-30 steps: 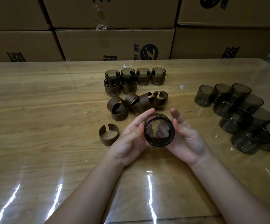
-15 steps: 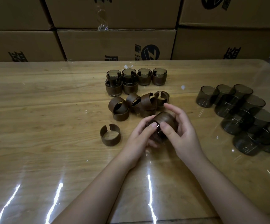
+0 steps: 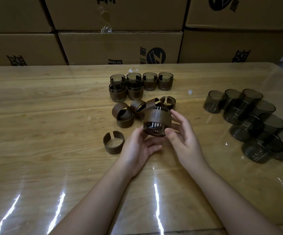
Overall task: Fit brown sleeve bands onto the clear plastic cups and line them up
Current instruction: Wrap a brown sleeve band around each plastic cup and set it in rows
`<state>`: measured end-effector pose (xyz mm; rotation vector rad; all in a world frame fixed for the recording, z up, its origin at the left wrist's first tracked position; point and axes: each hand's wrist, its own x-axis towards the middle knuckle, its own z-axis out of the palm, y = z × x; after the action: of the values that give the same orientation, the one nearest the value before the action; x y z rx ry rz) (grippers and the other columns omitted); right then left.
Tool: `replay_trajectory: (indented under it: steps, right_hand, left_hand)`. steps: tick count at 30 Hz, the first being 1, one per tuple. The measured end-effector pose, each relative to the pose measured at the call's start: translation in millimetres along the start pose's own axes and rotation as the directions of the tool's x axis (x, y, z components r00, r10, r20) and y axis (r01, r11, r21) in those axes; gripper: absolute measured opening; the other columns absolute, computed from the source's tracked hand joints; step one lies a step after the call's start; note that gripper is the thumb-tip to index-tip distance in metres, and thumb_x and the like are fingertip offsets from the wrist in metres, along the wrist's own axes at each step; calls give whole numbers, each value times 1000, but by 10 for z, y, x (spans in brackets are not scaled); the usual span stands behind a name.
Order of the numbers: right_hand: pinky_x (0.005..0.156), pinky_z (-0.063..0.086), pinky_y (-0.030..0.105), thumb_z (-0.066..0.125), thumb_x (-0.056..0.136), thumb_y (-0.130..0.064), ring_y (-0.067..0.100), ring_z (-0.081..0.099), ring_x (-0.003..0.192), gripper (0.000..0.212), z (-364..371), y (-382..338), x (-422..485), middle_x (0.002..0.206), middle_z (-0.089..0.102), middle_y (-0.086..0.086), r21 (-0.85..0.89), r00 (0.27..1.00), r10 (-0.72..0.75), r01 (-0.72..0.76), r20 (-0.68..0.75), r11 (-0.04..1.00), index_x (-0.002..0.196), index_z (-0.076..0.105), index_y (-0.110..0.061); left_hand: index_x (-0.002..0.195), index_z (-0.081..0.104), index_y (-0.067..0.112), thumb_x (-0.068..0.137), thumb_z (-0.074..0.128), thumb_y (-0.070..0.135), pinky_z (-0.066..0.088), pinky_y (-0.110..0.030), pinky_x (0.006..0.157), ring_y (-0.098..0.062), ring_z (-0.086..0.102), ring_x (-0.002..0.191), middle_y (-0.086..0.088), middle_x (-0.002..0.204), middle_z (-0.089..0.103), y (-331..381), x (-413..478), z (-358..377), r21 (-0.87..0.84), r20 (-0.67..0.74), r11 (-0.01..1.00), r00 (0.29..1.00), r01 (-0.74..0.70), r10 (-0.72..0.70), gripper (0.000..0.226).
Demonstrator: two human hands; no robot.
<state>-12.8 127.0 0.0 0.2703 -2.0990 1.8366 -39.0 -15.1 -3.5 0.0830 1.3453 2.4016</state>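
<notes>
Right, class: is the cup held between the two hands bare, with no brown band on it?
No, a brown band wraps the cup, which the left hand and right hand hold.

stacked cardboard boxes point(image 3: 120, 46), glossy wooden table point(image 3: 44, 116)
</notes>
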Motion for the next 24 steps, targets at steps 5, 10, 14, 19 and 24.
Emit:
replay_trajectory:
  steps: [5, 10, 14, 19, 24]
  right_hand:
    - [99, 46, 24, 70, 82, -34, 3, 52, 123, 62, -18, 33, -5, 135, 45, -24, -44, 997, 48, -46, 53, 998, 130, 35, -51]
    - [105, 44, 28, 71, 77, -31, 5, 50, 127, 69, -13, 23, -2, 144, 46, -6, -49, 995, 84, -81, 62, 996, 131, 32, -51]
    - [101, 42, 18, 70, 85, -8, -4, 50, 124, 74, -31, 48, -7, 142, 46, -11, -80, 996, 76, -71, 56, 994, 130, 33, -53]
    - [88, 40, 2, 68, 85, -4, -28, 47, 103, 77, -35, 91, -14, 136, 42, -17, -258, 999, 25, -16, 32, 966, 130, 26, -51]
    - [85, 38, -1, 69, 84, -4, -32, 45, 100, 73, -46, 124, -10, 134, 43, -12, -309, 1000, 14, -12, 6, 951, 136, 29, -36]
  left_hand:
    - [142, 40, 18, 104, 29, 28, 54, -44, 86, -31, 67, 103, -16, 123, 64, -11, -58, 96, 256, -27, 952, 983, -168, 181, 40]
    - [139, 34, 30, 102, 37, 25, 31, -36, 117, -11, 38, 138, -3, 148, 43, -34, -118, 90, 598, -39, 743, 916, -300, 400, 38]
    - [132, 28, 45, 89, 57, 29, 35, -16, 108, -5, 36, 138, 1, 152, 37, -45, -162, 119, 582, -16, 760, 930, -290, 368, 55]
    - [138, 30, 33, 89, 67, 13, 35, -40, 115, -12, 40, 138, -3, 150, 41, -32, -187, 121, 604, 10, 723, 910, -335, 414, 64]
    - [137, 31, 31, 89, 66, 7, 36, -35, 114, -8, 43, 135, -1, 146, 45, -11, -185, 120, 670, 5, 673, 908, -313, 418, 64]
